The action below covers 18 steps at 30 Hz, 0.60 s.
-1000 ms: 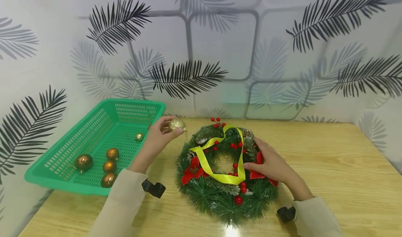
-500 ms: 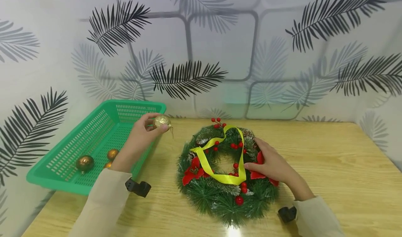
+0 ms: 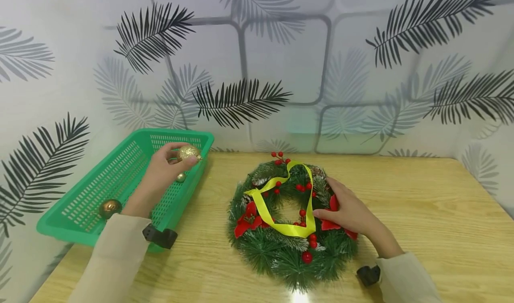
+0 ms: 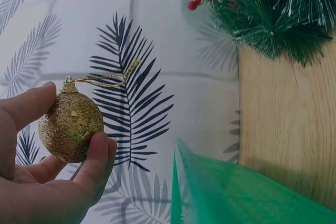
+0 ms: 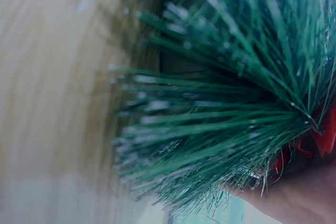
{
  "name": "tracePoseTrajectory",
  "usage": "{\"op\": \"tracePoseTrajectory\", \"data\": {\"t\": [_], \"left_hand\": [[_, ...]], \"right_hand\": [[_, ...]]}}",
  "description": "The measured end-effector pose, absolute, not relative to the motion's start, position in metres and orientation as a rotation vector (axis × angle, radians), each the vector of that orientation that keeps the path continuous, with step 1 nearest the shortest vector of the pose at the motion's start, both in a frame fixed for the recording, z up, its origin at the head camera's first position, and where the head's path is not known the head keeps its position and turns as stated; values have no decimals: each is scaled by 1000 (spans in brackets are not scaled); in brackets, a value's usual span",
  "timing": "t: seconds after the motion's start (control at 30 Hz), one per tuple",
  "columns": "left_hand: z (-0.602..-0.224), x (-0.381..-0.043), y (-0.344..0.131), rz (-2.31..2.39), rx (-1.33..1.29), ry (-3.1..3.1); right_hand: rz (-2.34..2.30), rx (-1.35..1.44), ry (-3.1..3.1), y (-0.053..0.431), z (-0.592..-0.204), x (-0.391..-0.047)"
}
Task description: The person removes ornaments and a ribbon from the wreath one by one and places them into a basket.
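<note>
My left hand [image 3: 157, 171] pinches a glittery gold Christmas ball [image 3: 188, 153] above the right side of the green plastic basket [image 3: 208, 143]. In the left wrist view the ball [image 4: 71, 124] sits between thumb and fingertips, its gold hanging loop trailing free. On the table lies a green Christmas wreath [image 3: 261, 251] with red berries, red flowers and pine cones. A yellow ribbon [image 3: 290, 230] loops across its top. My right hand [image 3: 351, 209] grips the wreath's right side, thumb toward the inner hole; its other fingertips are hidden. Wreath needles [image 5: 220, 124] fill much of the right wrist view.
Inside the basket a shiny bronze ball [image 3: 110, 208] and a small gold ball [image 3: 180, 177] show; my left forearm covers part of the inside. Behind the wooden table [image 3: 433, 213] hangs a leaf-patterned cloth [image 3: 361, 115].
My left hand has moved left with the gold ball, from beside the wreath to over the basket. The right hand and the wreath have stayed in place.
</note>
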<state>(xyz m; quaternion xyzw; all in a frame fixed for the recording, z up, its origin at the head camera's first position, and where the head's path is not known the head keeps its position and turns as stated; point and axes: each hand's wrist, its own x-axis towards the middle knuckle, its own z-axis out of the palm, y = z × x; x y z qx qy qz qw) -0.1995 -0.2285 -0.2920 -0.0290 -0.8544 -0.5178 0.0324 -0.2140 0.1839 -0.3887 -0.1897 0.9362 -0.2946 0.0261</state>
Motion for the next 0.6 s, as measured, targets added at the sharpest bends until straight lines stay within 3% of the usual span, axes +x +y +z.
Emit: {"op": "tracePoseTrajectory", "data": {"t": [0.6], "left_hand": [[-286,-198,-259,-1581,4,-2642]], "right_hand": [[-899,-583,2902,184,-388,-214]]}}
